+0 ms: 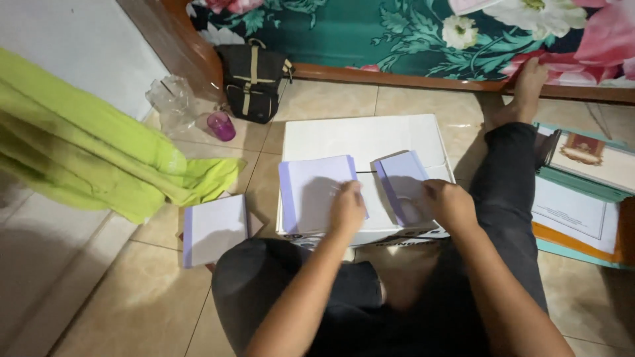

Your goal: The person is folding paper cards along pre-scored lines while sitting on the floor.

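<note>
Two hands work over a white box (360, 135) on the tiled floor (132, 311), with one finished-looking folded paper lying apart. From the left: a green cloth (86, 145) hangs at the frame edge, a crumpled clear bag (170, 99) and small purple cup (221, 125) stand near a black bag (253, 79), and a lavender-edged folded sheet (213, 228) lies on the floor beside the box. On the box top, the left hand (347, 208) presses flat on a left folded sheet (311, 188), fingers extended and holding nothing. The right hand (450, 203) rests on a right folded sheet (403, 185), fingers curled at its lower edge; whether they pinch it cannot be told. Both sheets appear partly folded. Stacked papers (582, 192) lie far right, cut off by the frame. Motion blur obscures the fingertips.
</note>
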